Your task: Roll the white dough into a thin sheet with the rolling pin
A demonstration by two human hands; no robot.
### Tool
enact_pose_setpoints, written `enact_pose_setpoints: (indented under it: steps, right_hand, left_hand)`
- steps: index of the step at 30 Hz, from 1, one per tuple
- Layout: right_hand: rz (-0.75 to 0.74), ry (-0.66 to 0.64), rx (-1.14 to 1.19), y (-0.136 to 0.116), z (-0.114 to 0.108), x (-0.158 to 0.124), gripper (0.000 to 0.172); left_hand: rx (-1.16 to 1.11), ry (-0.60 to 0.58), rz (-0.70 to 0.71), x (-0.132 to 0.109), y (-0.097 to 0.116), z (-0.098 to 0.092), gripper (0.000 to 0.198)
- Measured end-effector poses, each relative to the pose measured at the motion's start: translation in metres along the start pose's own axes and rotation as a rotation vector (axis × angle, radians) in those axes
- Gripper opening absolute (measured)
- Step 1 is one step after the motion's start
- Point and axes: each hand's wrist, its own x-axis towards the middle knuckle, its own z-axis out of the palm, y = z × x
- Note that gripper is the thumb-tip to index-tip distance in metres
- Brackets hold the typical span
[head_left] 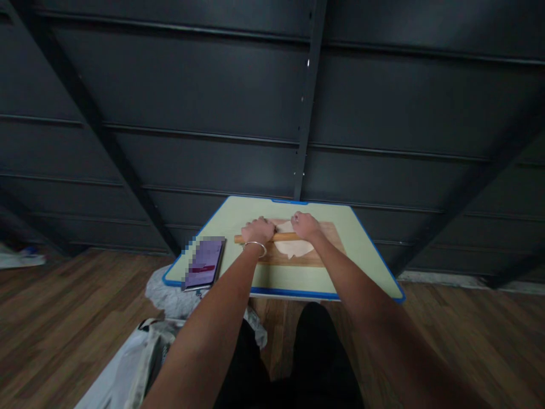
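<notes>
A wooden rolling pin (286, 236) lies crosswise over a thin, pale sheet of dough (293, 248) with an uneven edge. Near the pin's left end, my left hand (259, 230) is closed over it, and a bangle circles that wrist. My right hand (305, 225) grips the pin toward its other end, the fingers curled over the top. Under the dough is a wooden board (327, 227). Part of the dough is hidden by the pin and my right hand.
The board rests on a small pale table (361, 267) with a blue rim. A tablet-like device (204, 262) sits at its left edge. Plastic bags (170, 292) are on the floor at the left. A dark panelled wall (213, 85) stands behind the table.
</notes>
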Motion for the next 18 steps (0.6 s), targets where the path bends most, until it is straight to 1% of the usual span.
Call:
enact_pose_setpoints:
  steps: [4, 6, 10, 18]
  right_hand:
    - [-0.022, -0.004, -0.015, -0.004, -0.007, -0.005, 0.042]
    - [-0.061, -0.001, -0.041, -0.003, -0.007, -0.004, 0.042]
    - [-0.169, -0.011, -0.09, 0.003, 0.0, 0.001, 0.041]
    - [-0.167, -0.046, -0.106, 0.01, 0.013, 0.01, 0.044]
  left_hand:
    - [-0.03, 0.031, -0.026, -0.001, 0.001, 0.002, 0.046]
    - [-0.044, 0.061, -0.045, -0.001, 0.001, 0.003, 0.05]
    - [-0.039, 0.076, -0.011, -0.002, 0.0, 0.007, 0.048]
    - [-0.014, 0.077, 0.016, -0.005, -0.001, 0.006, 0.047]
